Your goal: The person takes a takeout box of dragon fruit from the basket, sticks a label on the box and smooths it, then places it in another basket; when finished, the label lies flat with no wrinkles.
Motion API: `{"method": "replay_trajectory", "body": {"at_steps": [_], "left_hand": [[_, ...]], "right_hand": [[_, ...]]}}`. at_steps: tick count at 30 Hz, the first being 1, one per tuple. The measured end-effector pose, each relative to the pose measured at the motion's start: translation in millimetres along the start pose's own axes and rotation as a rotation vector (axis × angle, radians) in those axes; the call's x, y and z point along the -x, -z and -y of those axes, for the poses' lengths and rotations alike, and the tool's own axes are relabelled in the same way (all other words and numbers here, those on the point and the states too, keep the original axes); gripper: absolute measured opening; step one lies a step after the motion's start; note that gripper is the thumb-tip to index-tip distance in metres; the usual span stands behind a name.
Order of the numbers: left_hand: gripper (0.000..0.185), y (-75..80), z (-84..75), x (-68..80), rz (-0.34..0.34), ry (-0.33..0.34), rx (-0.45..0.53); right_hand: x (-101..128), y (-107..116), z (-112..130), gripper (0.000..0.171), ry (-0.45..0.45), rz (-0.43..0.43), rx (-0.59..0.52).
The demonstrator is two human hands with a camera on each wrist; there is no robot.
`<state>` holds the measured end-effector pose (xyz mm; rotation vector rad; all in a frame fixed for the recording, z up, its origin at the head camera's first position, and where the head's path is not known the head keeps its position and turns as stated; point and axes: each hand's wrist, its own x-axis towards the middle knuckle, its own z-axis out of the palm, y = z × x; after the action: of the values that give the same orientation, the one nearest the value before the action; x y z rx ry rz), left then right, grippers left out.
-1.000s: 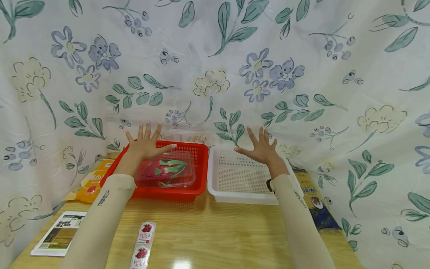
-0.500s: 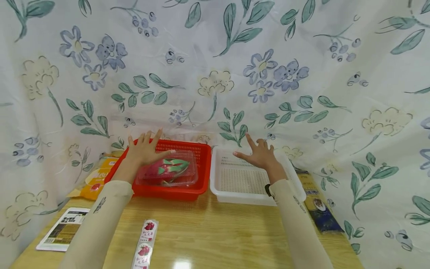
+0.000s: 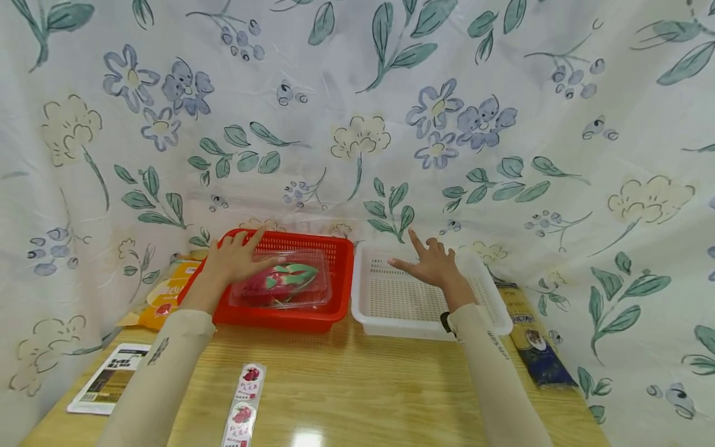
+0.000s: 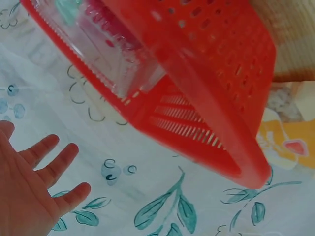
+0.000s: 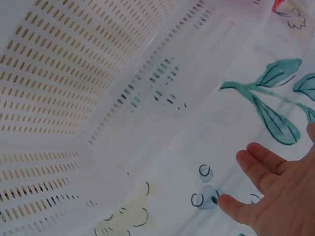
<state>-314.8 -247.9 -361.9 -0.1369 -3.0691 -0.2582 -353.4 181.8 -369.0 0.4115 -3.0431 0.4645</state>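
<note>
Hovering with spread fingers, the left hand [image 3: 234, 257] hangs over the back left corner of the red perforated plastic basket [image 3: 313, 316], holding nothing, just above the clear plastic clamshell box [image 3: 282, 284] with a pink dragon fruit lying inside it. The right hand [image 3: 432, 264], likewise open and empty, hangs above the white perforated plastic basket [image 3: 480, 304], which shows nothing inside. Both baskets sit side by side at the tabletop's [image 3: 357, 385] far edge against the flowered cloth backdrop [image 3: 357, 112], probably for easy reach.
</note>
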Motion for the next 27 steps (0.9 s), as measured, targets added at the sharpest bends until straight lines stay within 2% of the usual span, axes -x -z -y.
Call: {"method": "replay_trajectory", "body": {"at_steps": [13, 22, 27], "left_hand": [[0.105, -11.6, 23.1, 15.8, 0.0, 0.025, -0.007], [0.107, -16.5, 45.6, 29.7, 0.006, 0.082, 0.042], [0.108, -17.1, 56.7, 35.1, 0.007, 0.114, 0.024]], "right_hand": [[-1.6, -19.0, 7.2, 0.102, 0.016, 0.035, -0.005], [-1.4, -26.5, 17.5, 0.1, 0.012, 0.071, 0.012], [-2.5, -30.3, 20.2, 0.101, 0.019, 0.073, 0.011]]}}
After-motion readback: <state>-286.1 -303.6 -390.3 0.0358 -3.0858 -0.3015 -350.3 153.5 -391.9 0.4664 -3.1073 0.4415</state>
